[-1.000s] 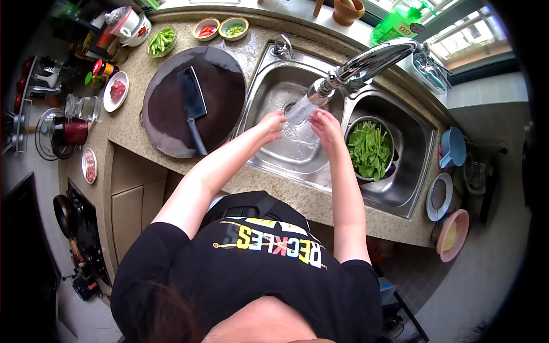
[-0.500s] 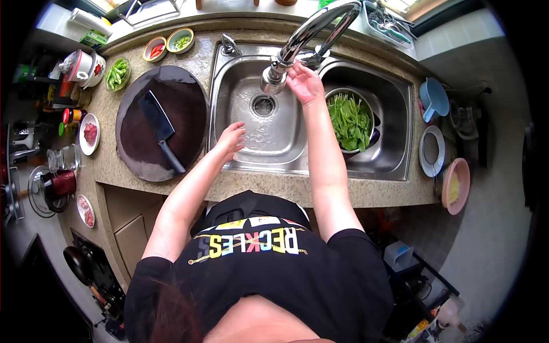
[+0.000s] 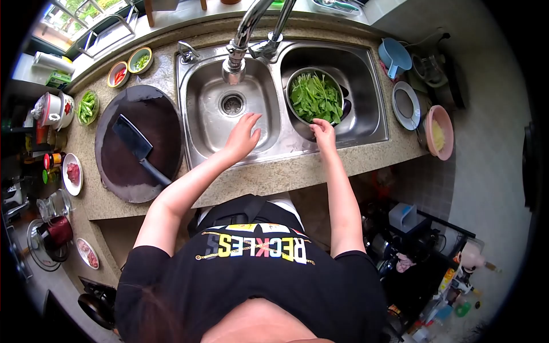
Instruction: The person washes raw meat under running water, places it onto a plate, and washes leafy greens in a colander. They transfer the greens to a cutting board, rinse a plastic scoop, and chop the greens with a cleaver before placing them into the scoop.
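Note:
My right hand (image 3: 323, 135) is at the near rim of a round metal bowl (image 3: 293, 114), its fingers closed over the edge. Leafy greens (image 3: 314, 96) fill this bowl, which sits in the right sink basin (image 3: 366, 123). Beside it lies a dark purple, glossy thing (image 3: 346, 108), perhaps an eggplant, mostly hidden. My left hand (image 3: 244, 136) hovers over the near part of the left sink basin (image 3: 200, 114), fingers apart and holding nothing. Above that basin's drain hangs the chrome faucet (image 3: 234, 66).
To the left, a cleaver (image 3: 134, 137) lies on a round dark chopping board (image 3: 117, 177). Small bowls of cut red pepper (image 3: 119, 75) and green pieces (image 3: 140, 60) stand behind it. A blue dipper (image 3: 396, 57) and a pink bowl (image 3: 438, 140) are at the right.
My right hand has come down from beside the faucet to the metal bowl's rim. My left hand stays over the left basin. The head view has shifted, and less water shows in the left basin.

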### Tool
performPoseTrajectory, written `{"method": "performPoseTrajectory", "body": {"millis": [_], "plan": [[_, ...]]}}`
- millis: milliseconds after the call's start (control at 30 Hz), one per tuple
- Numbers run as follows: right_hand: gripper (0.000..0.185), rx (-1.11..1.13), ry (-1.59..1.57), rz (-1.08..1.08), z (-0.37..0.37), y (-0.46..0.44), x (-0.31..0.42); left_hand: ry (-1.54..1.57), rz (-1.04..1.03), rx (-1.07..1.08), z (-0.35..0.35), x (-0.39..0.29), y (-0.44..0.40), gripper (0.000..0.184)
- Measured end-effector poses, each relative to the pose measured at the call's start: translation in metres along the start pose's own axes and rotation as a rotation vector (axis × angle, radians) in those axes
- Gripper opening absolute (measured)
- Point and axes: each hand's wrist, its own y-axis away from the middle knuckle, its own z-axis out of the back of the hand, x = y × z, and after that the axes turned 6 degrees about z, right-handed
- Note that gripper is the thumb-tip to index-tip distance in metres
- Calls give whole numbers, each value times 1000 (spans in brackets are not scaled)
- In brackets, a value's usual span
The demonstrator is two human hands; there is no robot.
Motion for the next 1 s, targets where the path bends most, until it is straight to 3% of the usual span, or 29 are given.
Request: {"method": "performPoseTrajectory", "body": {"millis": [133,200,267,367,467,567,833,900,1000], "plan": [[39,-74,100,17,45,-40,-29,60,-114,-11,-33,-40,-37,39],[51,-133,219,149,52,-77,-42,-16,-168,-70,-58,-54,-62,43],[64,-132,407,220,59,-111,-51,-23,-94,-71,-87,-66,-90,47],[79,-75,425,367,55,-161,-83,-64,30,-41,-140,-72,-131,61],[101,94,704,177,39,-171,-81,-209,216,-56,-198,-63,-169,75],[107,147,788,91,29,-169,-79,-443,282,-48,-220,-55,-187,80],[105,253,906,-59,23,-175,-66,-577,461,12,-251,-48,-204,85],[79,175,704,-27,31,-177,-62,-407,456,-56,-248,-49,-206,89],[63,82,485,180,40,-170,-65,-112,462,-258,-242,-40,-201,84]]}}
